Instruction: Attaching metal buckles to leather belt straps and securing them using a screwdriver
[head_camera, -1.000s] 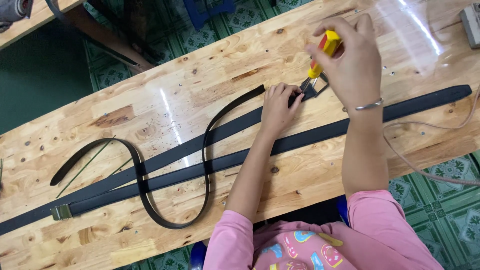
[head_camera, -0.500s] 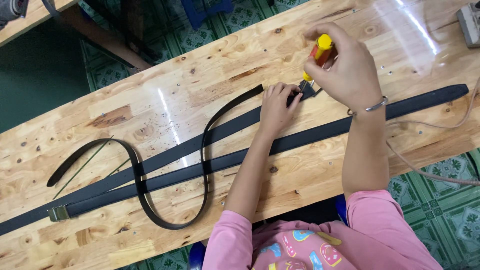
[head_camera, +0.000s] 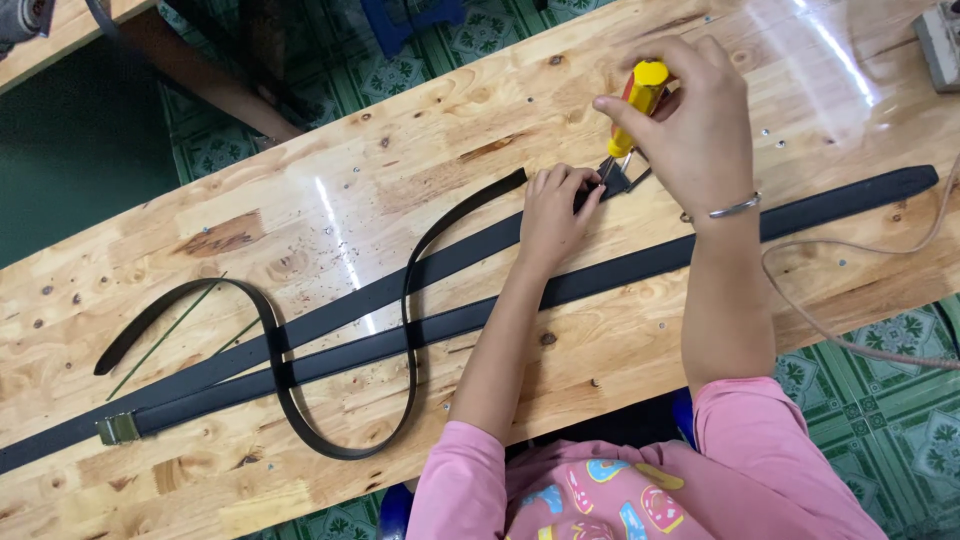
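Two hands engaged | left hand (head_camera: 556, 205) pins belt (head_camera: 450, 262) end flat on table (head_camera: 300, 200) for stability | right hand (head_camera: 690, 120) grips screwdriver (head_camera: 636, 105) upright, tip at buckle (head_camera: 618, 180)

Screwdriver (head_camera: 636, 112) tip hidden behind left hand (head_camera: 555, 212) fingers; buckle (head_camera: 618, 180) mostly covered, shape unclear. Right hand (head_camera: 690, 125) wraps handle, hiding its middle. Long belt (head_camera: 480, 310) runs off left edge. Grey box (head_camera: 942, 42) cut by right edge. Cord (head_camera: 850, 345) leaves frame at right.
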